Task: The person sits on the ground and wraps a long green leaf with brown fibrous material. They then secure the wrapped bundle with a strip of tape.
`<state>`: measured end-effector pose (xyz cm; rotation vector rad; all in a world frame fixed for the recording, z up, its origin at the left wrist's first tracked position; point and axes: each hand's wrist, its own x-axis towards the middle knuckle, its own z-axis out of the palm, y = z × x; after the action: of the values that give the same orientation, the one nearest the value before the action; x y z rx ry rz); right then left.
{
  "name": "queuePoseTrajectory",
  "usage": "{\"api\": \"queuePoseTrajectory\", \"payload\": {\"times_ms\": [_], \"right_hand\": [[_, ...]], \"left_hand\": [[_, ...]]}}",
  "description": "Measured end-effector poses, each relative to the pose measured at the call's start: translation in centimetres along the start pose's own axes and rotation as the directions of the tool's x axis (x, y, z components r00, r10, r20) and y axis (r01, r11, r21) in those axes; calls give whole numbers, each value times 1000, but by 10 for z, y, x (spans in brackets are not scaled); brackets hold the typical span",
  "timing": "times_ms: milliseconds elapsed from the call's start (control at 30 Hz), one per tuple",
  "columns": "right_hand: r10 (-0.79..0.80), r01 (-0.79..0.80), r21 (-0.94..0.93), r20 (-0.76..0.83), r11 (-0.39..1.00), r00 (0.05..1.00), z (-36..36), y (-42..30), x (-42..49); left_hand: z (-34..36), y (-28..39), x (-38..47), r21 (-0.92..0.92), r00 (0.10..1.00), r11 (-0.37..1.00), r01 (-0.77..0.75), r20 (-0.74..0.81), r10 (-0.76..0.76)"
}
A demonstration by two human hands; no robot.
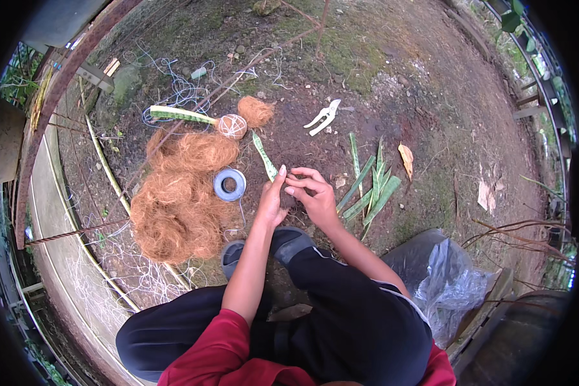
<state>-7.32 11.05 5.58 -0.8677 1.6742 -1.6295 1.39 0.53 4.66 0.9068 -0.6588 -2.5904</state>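
My left hand (271, 201) grips the lower end of a mottled green snake plant leaf (264, 157), whose tip points away from me. My right hand (313, 193) is close beside it, thumb and fingertips drawn together; whether they pinch anything is hidden. Left of my hands lies a roll of blue-grey string or tape (229, 185), a loose strand trailing towards my feet. A large heap of brown coconut fibre (178, 207) spreads beyond it. Further off, a fibre ball wrapped in white string (231, 126) has a cut snake plant leaf (181, 113) projecting from it.
White-handled pruning shears (324, 117) lie on the bare soil. Several cut leaves (374, 188) rest to the right, near a dry leaf (406, 160). A small fibre clump (255, 111) sits by the ball. Tangled string (173, 87), a rusty metal frame (53, 111) and clear plastic (446, 284) surround me.
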Motion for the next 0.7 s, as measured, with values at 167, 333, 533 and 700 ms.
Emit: {"api": "queuePoseTrajectory", "payload": {"times_ms": [167, 333, 533, 700], "right_hand": [[140, -172, 469, 103, 866, 985, 6, -15, 9], [216, -247, 350, 126, 904, 968, 9, -6, 3], [393, -372, 554, 85, 745, 915, 10, 1, 2], [461, -445, 629, 152, 637, 874, 2, 6, 3]], "left_hand": [[-7, -1, 0, 121, 987, 987, -105, 136, 89], [-17, -5, 3, 256, 986, 959, -121, 140, 87], [-1, -5, -9, 203, 998, 978, -50, 37, 43], [-11, -19, 1, 105, 999, 994, -24, 37, 20]]}}
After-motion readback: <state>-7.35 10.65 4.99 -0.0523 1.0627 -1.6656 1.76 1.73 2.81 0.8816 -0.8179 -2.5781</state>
